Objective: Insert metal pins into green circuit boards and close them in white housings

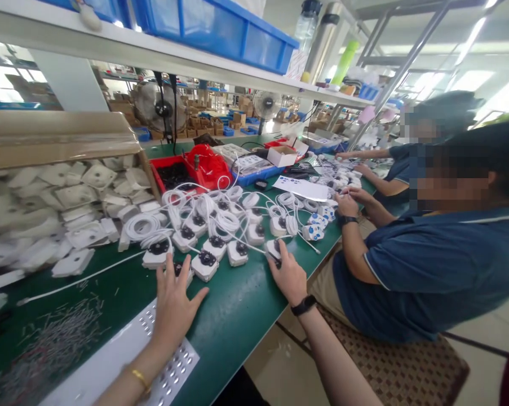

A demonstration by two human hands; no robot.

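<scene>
My left hand [175,300] lies flat on the green bench, fingers spread, its tips touching a small white camera unit [181,269] with a black centre. My right hand [288,274], with a black watch at the wrist, is curled round another white camera unit [274,248] at the bench's near edge. Several more white units with coiled white cables [214,225] lie in a cluster just beyond both hands.
A perforated white plate [169,361] sits under my left wrist. Small pins [55,338] are scattered at the left. A cardboard box of white covers [63,197] stands at the left, a red tray [173,172] behind. Two co-workers in blue shirts [427,270] sit at the right.
</scene>
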